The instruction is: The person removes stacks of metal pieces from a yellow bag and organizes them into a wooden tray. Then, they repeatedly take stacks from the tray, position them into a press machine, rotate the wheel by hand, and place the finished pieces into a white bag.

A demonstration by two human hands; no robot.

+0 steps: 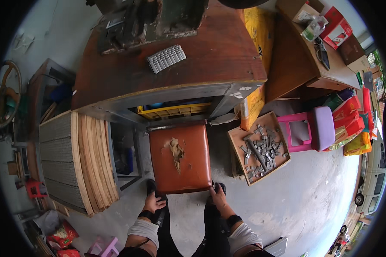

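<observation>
A chair with a worn reddish-brown padded seat (182, 167) stands in front of me, its cover torn in the middle. At the seat's near right corner is my right hand (219, 198), its fingers closed on the edge. My left hand (154, 203) hangs just below the near left corner, apart from the seat, fingers loosely spread with nothing seen in them. Beyond the chair is a wooden workbench (116, 77), on which lies a grey block of small metal pieces in rows (166, 58).
A wooden tray (256, 181) of loose metal pieces stands right of the chair, beside a pink and purple stool (321, 128). Stacked wooden boards (94, 167) stand at left. A yellow crate (176, 111) sits under the bench, and a dark machine (158, 25) stands on it.
</observation>
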